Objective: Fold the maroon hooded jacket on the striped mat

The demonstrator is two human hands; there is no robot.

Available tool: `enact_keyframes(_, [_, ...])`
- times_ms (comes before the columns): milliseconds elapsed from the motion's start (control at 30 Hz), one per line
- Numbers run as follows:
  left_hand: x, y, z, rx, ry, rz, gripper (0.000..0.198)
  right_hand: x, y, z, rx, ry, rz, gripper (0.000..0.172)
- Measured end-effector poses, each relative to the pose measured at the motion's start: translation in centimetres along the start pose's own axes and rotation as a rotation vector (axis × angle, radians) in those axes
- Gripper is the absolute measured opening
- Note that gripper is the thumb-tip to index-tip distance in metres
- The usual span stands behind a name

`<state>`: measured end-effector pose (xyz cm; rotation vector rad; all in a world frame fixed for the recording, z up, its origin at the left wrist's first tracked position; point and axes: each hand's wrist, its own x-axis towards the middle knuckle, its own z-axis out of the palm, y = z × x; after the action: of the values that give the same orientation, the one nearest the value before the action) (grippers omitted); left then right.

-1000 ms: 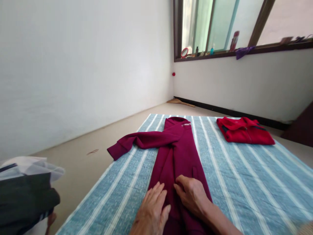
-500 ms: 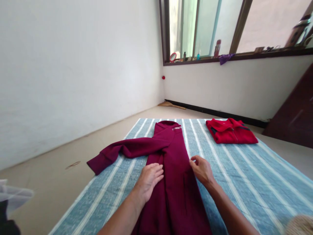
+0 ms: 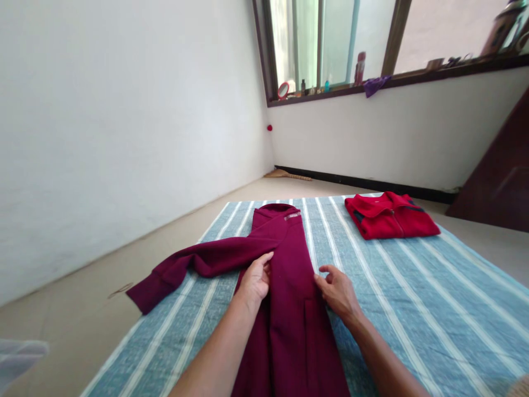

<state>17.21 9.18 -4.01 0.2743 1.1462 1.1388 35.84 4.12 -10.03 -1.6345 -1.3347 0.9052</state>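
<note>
A maroon sweatshirt [image 3: 289, 286] lies lengthwise on a blue striped mat [image 3: 413, 309], folded narrow, with one sleeve [image 3: 185, 267] stretched out to the left over the mat's edge. My left hand [image 3: 256, 278] rests on the garment's left edge near the sleeve's base, fingers together and curled over the fabric. My right hand [image 3: 336, 289] is at the garment's right edge, fingers loosely bent and touching the cloth.
A folded red jacket [image 3: 390, 215] lies at the mat's far right. A white wall runs along the left. A window sill [image 3: 372, 82] at the back holds bottles and small items. A dark wooden panel [image 3: 500, 176] leans at the right. The beige floor surrounds the mat.
Both hands have slid up the sweatshirt from its lower part toward the sleeve's base, spreading to its two edges. The view has shifted forward.
</note>
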Motion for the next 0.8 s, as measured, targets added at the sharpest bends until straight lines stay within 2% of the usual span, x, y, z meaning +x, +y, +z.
enact_keyframes(100, [0.9, 0.0, 0.6, -0.027, -0.032, 0.014, 0.006, 0.0, 0.0, 0.0, -0.004, -0.009, -0.007, 0.032])
enact_keyframes(267, [1.9, 0.3, 1.1, -0.062, -0.084, 0.097, 0.016, -0.2, -0.6, 0.0, -0.082, 0.019, -0.032, 0.035])
enact_keyframes(433, [2.7, 0.8, 2.2, -0.005, -0.106, 0.072, 0.013, -0.4, -1.0, 0.1, -0.098, 0.014, -0.021, 0.044])
enact_keyframes(567, [3.5, 0.8, 3.3, 0.045, -0.087, 0.064, 0.007, -0.3, -0.8, 0.1, -0.066, -0.006, -0.016, 0.043])
enact_keyframes(700, [4.5, 0.3, 3.5, 0.105, -0.040, 0.044, 0.006, -0.2, -0.5, 0.2, -0.048, -0.016, -0.002, 0.041])
enact_keyframes(800, [5.1, 0.2, 3.5, 0.141, -0.020, 0.028, 0.014, 0.0, -0.5, 0.2, -0.070, -0.011, -0.006, 0.040])
